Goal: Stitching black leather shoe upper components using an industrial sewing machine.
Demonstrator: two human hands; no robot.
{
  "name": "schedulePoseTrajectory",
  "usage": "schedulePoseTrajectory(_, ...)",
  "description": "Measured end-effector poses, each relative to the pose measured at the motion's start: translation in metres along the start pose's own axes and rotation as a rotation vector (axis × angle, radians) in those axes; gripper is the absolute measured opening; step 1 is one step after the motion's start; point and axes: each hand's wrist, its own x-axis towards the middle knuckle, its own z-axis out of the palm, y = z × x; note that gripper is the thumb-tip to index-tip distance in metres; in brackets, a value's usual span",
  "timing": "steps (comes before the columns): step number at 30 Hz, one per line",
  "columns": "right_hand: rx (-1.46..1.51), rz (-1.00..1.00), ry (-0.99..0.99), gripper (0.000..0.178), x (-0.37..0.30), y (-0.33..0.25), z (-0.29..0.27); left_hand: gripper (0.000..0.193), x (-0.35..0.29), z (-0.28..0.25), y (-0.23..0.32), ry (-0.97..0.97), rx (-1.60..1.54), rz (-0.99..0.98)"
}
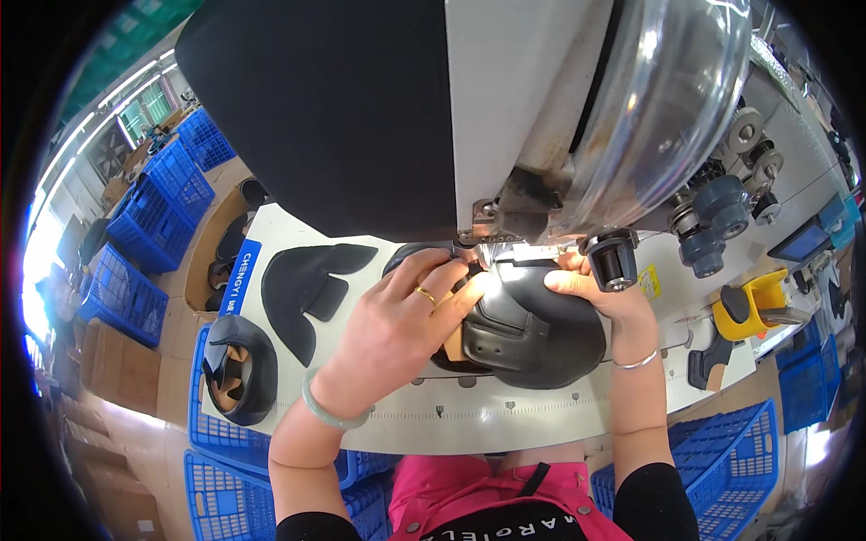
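A black leather shoe upper lies on the pale table, its far edge under the needle area of a sewing machine. Tan lining shows along its left side. My left hand grips the upper's left part, fingers bent close to the needle; a ring and a bangle are on this arm. At the upper's far right edge, my right hand pinches the leather, thumb on top and fingers partly hidden behind. The machine head hides the exact stitching point.
A flat black leather piece and a curled black shoe upper lie to the left. Small black pieces and a yellow bin are at right. Blue crates stand below the table edge. A thread guide hangs near my right hand.
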Motion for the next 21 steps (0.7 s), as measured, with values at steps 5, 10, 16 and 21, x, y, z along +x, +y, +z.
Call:
schedulePoseTrajectory(5,0.320,0.091,-0.464,0.068,0.000,0.019,0.002,0.050,-0.022,-0.004,0.035,-0.103,-0.146,-0.204)
schedulePoseTrajectory(10,0.702,0.192,-0.508,0.073,-0.004,0.043,0.010,0.053,-0.036,0.017,0.045,0.024,-0.306,-0.311)
schedulePoseTrajectory(16,0.806,0.175,-0.442,0.074,-0.007,0.044,0.025,0.051,-0.026,0.013,0.027,0.076,-0.330,-0.255)
schedulePoseTrajectory(21,0.894,0.193,-0.422,0.068,-0.008,0.048,0.040,0.051,-0.016,0.002,0.001,0.064,-0.396,-0.228)
